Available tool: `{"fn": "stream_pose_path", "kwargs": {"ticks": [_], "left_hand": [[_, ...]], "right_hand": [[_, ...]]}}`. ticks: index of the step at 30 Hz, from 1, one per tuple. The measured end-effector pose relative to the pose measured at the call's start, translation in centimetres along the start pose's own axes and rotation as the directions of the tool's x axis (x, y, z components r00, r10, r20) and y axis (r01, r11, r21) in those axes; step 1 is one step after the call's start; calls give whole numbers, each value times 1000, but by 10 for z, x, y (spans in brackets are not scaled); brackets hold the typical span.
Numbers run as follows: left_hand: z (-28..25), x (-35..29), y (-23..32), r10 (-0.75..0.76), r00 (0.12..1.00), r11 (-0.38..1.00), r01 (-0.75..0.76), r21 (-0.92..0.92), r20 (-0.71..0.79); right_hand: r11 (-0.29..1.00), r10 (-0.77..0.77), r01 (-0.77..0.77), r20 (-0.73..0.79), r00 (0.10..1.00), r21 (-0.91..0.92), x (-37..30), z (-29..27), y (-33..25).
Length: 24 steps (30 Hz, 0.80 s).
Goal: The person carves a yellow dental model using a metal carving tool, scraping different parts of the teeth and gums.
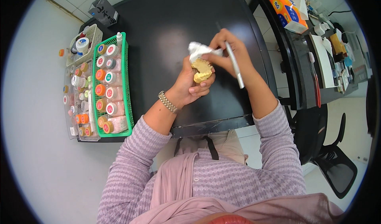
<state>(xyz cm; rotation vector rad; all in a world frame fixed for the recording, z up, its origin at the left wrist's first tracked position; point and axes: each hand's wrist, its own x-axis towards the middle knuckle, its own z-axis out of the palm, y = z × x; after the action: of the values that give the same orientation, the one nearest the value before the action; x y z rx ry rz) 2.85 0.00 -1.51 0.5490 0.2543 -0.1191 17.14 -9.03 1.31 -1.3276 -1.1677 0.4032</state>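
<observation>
Over the black table [166,33], my left hand [183,85] is closed around a yellow dental cast [203,75], its curved arch turned up between thumb and fingers. A crumpled white tissue [199,49] is pinched by my right hand [234,51], and it touches or hangs just over the cast's far side. That same hand also carries a slim pale pen-shaped tool [235,67], which slants across the fingers with one end toward me. What its far tip looks like is blurred.
At left stands a green basket [126,85] of capped jars, beside clear trays of bottles [81,105] and a pale basket [95,37]. A dark box [104,13] sits at the far left corner. On the right are another table with an orange tissue pack [285,9], a toothbrush [316,81], and a chair [337,168].
</observation>
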Motion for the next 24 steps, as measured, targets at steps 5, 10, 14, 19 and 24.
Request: {"fn": "stream_pose_path", "kwargs": {"ticks": [5, 10, 14, 19, 24], "left_hand": [[-3, 4, 1, -20, 987, 1000, 20, 3, 157], [3, 2, -4, -8, 999, 995, 12, 97, -46], [5, 3, -3, -63, 998, 996, 62, 62, 19], [7, 4, 1, -43, 977, 997, 54, -49, 209], [3, 2, 2, -21, 963, 990, 57, -129, 268]], "right_hand": [[993, -6, -5, -91, 996, -119, 2, -7, 14], [997, -76, 76, 19, 997, 0, 1, -4, 3], [992, 56, -62, -50, 997, -110, -1, -8, 16], [963, 193, -230, -237, 952, -139, 10, -34, 37], [992, 33, -79, -419, 908, -94, 13, -19, 17]]}}
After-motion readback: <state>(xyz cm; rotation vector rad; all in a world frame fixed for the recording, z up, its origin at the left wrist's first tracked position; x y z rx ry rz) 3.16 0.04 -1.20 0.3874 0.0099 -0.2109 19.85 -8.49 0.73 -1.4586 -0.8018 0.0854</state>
